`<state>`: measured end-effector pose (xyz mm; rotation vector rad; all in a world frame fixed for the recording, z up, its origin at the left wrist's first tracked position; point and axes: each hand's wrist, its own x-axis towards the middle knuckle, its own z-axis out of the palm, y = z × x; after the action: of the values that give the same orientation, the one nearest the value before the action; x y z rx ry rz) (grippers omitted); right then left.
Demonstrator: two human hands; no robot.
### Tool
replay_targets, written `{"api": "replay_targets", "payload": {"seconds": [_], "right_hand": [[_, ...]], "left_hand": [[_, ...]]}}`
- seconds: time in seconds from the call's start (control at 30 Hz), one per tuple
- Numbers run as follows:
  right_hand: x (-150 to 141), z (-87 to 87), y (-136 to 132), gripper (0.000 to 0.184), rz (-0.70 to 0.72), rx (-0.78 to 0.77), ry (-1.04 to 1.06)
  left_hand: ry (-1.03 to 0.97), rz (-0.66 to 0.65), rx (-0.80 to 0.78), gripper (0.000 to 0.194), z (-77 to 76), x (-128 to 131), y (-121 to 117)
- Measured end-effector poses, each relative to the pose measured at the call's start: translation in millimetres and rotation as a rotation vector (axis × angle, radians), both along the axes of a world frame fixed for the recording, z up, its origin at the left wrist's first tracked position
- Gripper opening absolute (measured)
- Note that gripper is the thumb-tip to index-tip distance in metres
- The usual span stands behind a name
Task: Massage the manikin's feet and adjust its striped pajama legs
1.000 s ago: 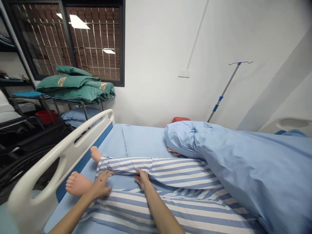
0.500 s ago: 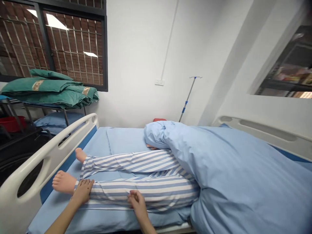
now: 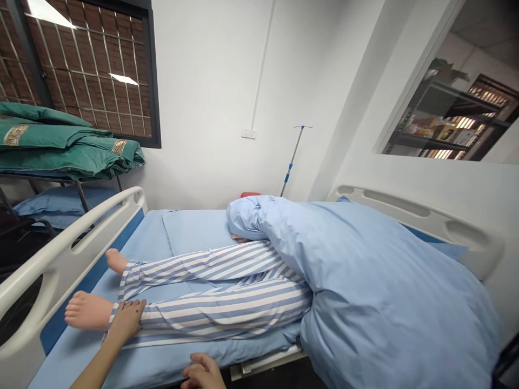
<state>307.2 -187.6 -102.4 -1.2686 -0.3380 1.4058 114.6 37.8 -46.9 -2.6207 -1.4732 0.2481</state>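
Note:
A mannequin in blue-and-white striped trousers (image 3: pixel 239 310) lies on a bed, its bare pinkish feet (image 3: pixel 89 309) pointing left. My left hand (image 3: pixel 126 320) rests on the nearer trouser leg just above the ankle, fingers laid over the cloth; its thumb is hidden. Low in the view, my right hand (image 3: pixel 203 371) is over the near edge of the mattress, apart from the leg. Its fingers are loosely bent and spread, with nothing seen between them. A light blue quilt (image 3: pixel 365 270) covers the upper body, bunched at the thighs. Part of the mannequin's hand (image 3: pixel 240 238) shows beneath its edge.
A white footboard (image 3: pixel 52 270) closes the bed's left end, a headboard (image 3: pixel 405 210) its right. The quilt hangs over the near side. Behind stand an IV pole (image 3: pixel 291 165) and a red object (image 3: pixel 250 194). Green folded bedding (image 3: pixel 60 148) is stacked at left.
My right hand has moved off the trouser leg, down toward the bed's near edge. My left hand stays at the ankle. The camera has turned slightly right.

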Motion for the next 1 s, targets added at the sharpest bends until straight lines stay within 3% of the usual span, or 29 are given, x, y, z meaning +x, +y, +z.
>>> {"api": "replay_targets", "payload": {"seconds": [0.13, 0.23, 0.43, 0.6, 0.8, 1.0], "right_hand": [[-15.7, 16.4, 27.7, 0.052, 0.082, -0.041, 0.165], [-26.7, 23.4, 27.6, 0.052, 0.098, -0.074, 0.227], [-33.3, 29.6, 24.3, 0.059, 0.064, 0.046, 0.395], [-29.3, 41.9, 33.8, 0.039, -0.029, 0.155, 0.52], [-19.4, 57.9, 19.2, 0.028, -0.064, 0.217, 0.56], [-0.8, 54.4, 9.5, 0.025, -0.082, 0.256, 0.546]], "left_hand": [[-0.033, -0.014, 0.0, 0.06, -1.2, -2.5, 0.6], [-0.029, -0.025, -0.014, 0.058, 10.5, -3.1, -5.7], [-0.02, -0.05, -0.041, 0.051, 65.3, -6.6, -33.1], [-0.023, -0.04, -0.031, 0.045, 100.5, -8.0, -55.5], [-0.014, -0.046, 0.046, 0.044, 102.2, -10.8, -73.4], [-0.009, -0.006, 0.066, 0.046, 107.0, -12.0, -88.5]]}}
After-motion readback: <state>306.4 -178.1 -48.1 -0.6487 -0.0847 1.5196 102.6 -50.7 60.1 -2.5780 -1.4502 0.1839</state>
